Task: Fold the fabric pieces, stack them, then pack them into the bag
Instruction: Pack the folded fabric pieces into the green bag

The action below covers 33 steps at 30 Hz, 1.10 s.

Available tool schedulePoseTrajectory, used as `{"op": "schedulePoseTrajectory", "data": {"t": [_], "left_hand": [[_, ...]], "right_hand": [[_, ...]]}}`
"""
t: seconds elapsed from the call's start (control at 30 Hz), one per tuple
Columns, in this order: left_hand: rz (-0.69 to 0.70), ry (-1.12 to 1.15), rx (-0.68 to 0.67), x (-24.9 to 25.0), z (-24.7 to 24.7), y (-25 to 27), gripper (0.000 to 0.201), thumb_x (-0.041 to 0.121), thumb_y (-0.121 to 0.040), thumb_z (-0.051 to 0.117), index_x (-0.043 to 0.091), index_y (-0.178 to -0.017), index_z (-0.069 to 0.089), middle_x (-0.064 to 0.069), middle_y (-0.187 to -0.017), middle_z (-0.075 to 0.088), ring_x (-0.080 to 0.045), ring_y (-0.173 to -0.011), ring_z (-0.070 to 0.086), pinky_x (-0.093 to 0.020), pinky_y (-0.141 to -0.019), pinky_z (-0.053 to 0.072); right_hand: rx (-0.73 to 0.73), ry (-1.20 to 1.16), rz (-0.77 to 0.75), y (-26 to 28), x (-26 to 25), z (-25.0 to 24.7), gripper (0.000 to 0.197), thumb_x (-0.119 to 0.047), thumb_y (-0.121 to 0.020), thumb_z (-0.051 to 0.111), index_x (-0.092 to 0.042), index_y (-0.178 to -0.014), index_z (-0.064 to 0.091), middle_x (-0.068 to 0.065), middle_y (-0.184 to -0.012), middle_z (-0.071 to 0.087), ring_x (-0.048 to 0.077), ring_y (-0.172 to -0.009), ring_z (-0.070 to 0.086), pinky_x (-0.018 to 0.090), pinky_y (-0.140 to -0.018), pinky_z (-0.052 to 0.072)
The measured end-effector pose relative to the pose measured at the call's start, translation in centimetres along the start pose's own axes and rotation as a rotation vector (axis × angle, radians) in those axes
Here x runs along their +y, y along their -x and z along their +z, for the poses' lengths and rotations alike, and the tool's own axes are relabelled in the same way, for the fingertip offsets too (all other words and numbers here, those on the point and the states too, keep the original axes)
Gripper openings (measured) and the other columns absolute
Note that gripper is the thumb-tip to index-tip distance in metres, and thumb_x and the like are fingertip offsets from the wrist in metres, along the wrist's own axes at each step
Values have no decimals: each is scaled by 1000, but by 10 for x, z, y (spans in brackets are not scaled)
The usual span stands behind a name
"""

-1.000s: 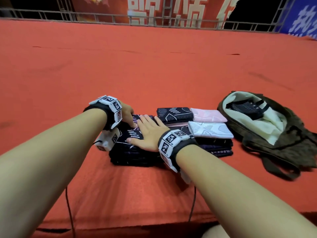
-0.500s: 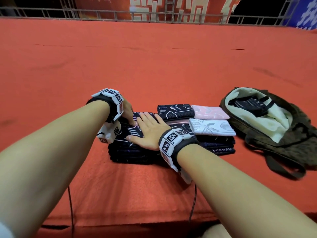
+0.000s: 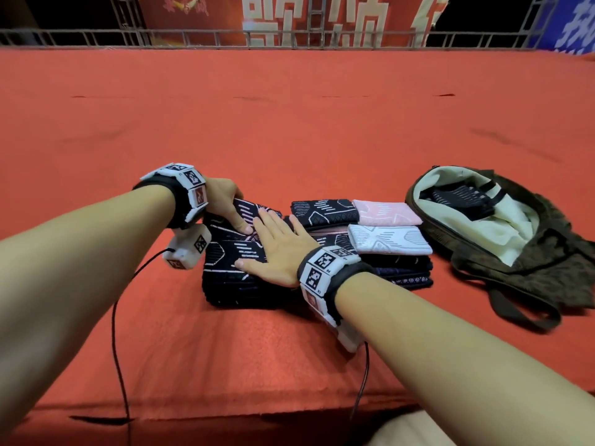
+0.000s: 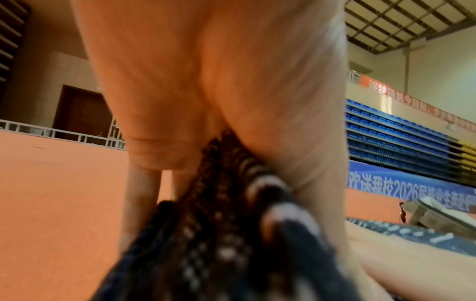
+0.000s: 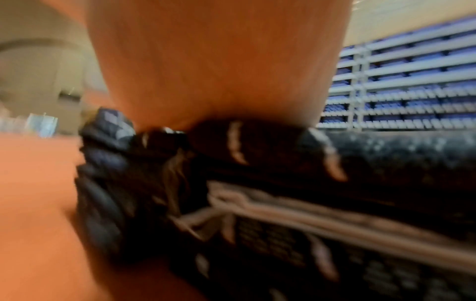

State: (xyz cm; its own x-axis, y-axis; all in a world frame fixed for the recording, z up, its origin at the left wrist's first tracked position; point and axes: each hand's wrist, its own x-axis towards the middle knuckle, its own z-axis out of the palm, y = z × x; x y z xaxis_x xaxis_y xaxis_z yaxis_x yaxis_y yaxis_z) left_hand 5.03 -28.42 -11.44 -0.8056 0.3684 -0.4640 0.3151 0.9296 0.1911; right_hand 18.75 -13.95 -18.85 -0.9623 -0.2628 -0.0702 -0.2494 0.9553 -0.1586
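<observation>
Stacking step, near its end. My right hand point(image 3: 279, 252) lies flat, fingers spread, pressing down on top of the dark stack point(image 3: 236, 278). My left hand point(image 3: 225, 201) sits at the far left corner of that same stack, thumb on the top piece and the other fingers tucked down behind its edge; in the left wrist view the knit fabric point(image 4: 231, 234) runs up between thumb and fingers, so I take it as a pinch on the top fold.

The dark stack is my landmark. Just right of it, touching or nearly so, is the second stack point(image 3: 380, 252): dark layers below, with a dark patterned piece point(image 3: 325, 211), a pink piece point(image 3: 384, 213) and a white piece point(image 3: 388, 238) on top. Further right, apart from both stacks, the brown bag point(image 3: 528, 252) lies on its side on the red table point(image 3: 289, 123), its mouth open and the pale lining showing. One dark folded piece point(image 3: 457, 199) is already inside.

Fabric is navy-black knit with white line pattern, thick, edges fairly square. The stack looks soft and compressible.

Next move, as I judge it: square the top fold, then get both hands round the stack's sides and carry it right, into the bag's mouth. The mouth looks slack; it may need holding open.
</observation>
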Motion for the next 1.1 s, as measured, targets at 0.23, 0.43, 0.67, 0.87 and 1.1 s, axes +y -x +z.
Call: {"op": "schedulePoseTrajectory", "data": {"t": [0.23, 0.43, 0.67, 0.87, 1.1], "left_hand": [[107, -81, 370, 0, -59, 53, 52, 42, -60, 95, 22, -93, 61, 0, -87, 69, -19, -77, 64, -29, -64, 45], [294, -54, 432, 76, -90, 74, 54, 41, -62, 93, 19, -102, 63, -1, -98, 71, -21, -89, 65, -35, -78, 52], [571, 17, 290, 213, -49, 44, 88, 53, -49, 94, 17, -121, 61, 0, -109, 71, -19, -100, 67, -31, -86, 53], [695, 206, 163, 303, -26, 11, 79, 32, -56, 98, 20, -124, 60, -2, -110, 73, -19, -101, 70, -34, -89, 57], [705, 451, 301, 368, 9, -45, 66, 33, -78, 86, 13, -133, 56, -4, -119, 67, -20, -109, 66, -33, -98, 53]], "right_hand": [[234, -128, -122, -1, -6, -71, 78, -55, -102, 42, -12, -162, 16, 3, -171, 8, 18, -157, 6, 45, -127, 8], [632, -139, -136, 26, 44, -132, 75, -46, -95, 58, -20, -159, 29, 7, -163, 30, 27, -151, 26, 48, -122, 25], [180, -375, 152, 112, 150, -175, 82, -30, -92, 72, -29, -159, 25, 0, -144, 54, 18, -125, 53, 19, -95, 36], [146, -706, 406, 165, 236, -165, 27, -22, -94, 66, -27, -120, 64, 0, -110, 71, 20, -101, 69, 33, -83, 57], [363, -1004, 574, 185, 302, -127, 22, -21, -98, 62, -24, -119, 66, 2, -102, 73, 18, -83, 71, 34, -65, 61]]}}
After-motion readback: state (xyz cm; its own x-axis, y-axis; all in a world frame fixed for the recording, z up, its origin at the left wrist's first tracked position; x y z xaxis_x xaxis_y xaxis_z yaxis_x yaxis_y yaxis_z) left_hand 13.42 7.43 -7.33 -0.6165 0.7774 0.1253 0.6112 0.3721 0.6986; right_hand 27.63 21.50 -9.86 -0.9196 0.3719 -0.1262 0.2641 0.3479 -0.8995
